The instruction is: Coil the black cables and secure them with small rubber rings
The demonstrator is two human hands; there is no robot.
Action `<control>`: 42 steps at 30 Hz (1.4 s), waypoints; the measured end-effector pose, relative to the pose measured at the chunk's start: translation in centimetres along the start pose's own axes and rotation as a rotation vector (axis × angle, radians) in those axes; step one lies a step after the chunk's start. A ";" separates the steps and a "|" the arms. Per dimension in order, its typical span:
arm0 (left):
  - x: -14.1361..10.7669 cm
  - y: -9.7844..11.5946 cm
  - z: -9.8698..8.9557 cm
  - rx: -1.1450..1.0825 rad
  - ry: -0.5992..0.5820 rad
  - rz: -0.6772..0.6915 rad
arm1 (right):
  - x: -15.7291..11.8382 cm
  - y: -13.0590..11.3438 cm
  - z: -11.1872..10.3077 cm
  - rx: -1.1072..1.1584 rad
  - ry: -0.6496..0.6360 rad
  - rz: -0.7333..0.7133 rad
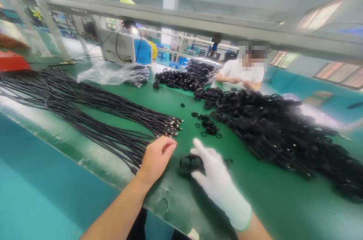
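While the white-gloved right hand (212, 170) is over the green table (176, 183), its thumb and fingers are spread around a round black part (190, 163), open rather than clenched; the part is on the near side of the table, between the two hands, its right edge against or just under the glove, contact unclear. The bare left hand (159, 155) is just left of it, fingers curled in toward the thumb, beside the ends of the cables (113, 109); can't tell if it is fully closed or pinching anything. The black cables run in long bunches from the far left toward the middle, metal tips showing on the far bunch. Small black rings (210, 126) are scattered past the hands, mid-table. A big heap of black parts (263, 130) runs down the right side, with a smaller pile (181, 79) farther off. Clear plastic bag (104, 73) at far left-centre, red box (13, 61) at left edge, grey and blue machine (126, 47) behind the bag. Another person (242, 70) in a white top is at the far side, both hands in front, details blurry.
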State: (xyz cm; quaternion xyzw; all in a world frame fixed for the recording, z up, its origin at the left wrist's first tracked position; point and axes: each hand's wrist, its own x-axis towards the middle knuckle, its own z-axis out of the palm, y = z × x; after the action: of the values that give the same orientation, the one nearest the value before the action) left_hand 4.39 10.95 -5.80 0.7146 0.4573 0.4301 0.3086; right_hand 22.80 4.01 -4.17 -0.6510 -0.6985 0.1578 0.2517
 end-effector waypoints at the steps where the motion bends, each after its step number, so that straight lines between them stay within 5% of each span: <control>1: 0.0 0.1 -0.1 0.001 -0.002 -0.001 | -0.1 0.1 0.0 0.028 0.021 0.004; 6: 0.1 -0.1 -0.4 0.034 -0.060 0.029 | 2.0 2.1 -1.1 0.308 -0.003 0.182; 13: 0.2 -0.9 -0.1 0.125 -0.114 0.104 | 12.9 8.3 -8.5 -0.337 0.308 0.426; 21: -0.5 -1.0 0.9 0.400 -0.159 0.195 | 17.8 8.2 -9.9 -0.568 0.117 0.503; 27: -1.2 -0.8 0.5 0.337 -0.018 0.151 | 16.9 5.9 -7.3 -0.577 0.018 0.361; 31: -0.4 -0.5 -5.1 0.416 0.058 0.081 | 11.7 4.8 -3.4 -0.437 -0.095 0.188; 36: 4.4 -3.6 -12.4 0.642 -0.077 -0.156 | 7.2 -0.2 2.1 -0.275 -0.149 -0.158; 40: 7.0 -6.4 -13.2 0.633 -0.323 -0.161 | 7.2 -6.4 5.2 -0.257 -0.247 -0.418; 42: 7.4 -6.6 -13.0 0.605 -0.388 -0.128 | 6.9 -8.5 6.6 -0.313 -0.310 -0.387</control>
State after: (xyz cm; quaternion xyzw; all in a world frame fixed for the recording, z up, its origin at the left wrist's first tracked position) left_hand -8.27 20.93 -3.18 0.8118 0.5405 0.1117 0.1907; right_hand 11.87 10.72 -3.91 -0.5045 -0.8558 0.0947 0.0639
